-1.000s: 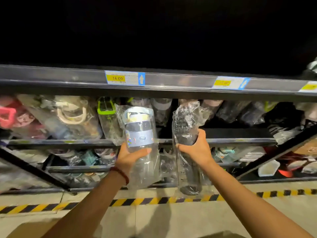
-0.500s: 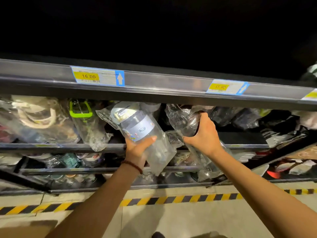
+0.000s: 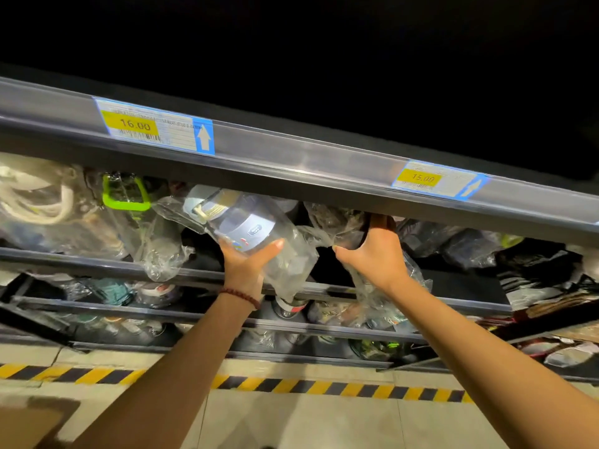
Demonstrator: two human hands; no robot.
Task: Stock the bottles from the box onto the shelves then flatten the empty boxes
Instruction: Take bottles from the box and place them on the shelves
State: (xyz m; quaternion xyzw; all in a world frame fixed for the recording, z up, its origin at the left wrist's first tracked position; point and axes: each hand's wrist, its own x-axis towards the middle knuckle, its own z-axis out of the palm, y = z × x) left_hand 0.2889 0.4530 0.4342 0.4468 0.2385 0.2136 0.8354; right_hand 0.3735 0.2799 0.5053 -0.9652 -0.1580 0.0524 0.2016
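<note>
My left hand grips a clear bottle with a grey lid, wrapped in a plastic bag, tilted with its top pointing up-left under the upper shelf rail. My right hand holds a second bagged clear bottle, whose top end is pushed into the shelf and hidden behind the rail. Both bottles hang over the front edge of the shelf, among other bagged bottles.
Price tags reading 16.00 and 15.00 sit on the rail. A green-handled bottle is to the left. Lower shelves hold more bagged bottles. A yellow-black floor stripe runs below. A cardboard corner shows bottom left.
Both hands have risen and pushed the two bottles deeper into the shelf, tilting them from upright. The view has tipped so the rail now slants.
</note>
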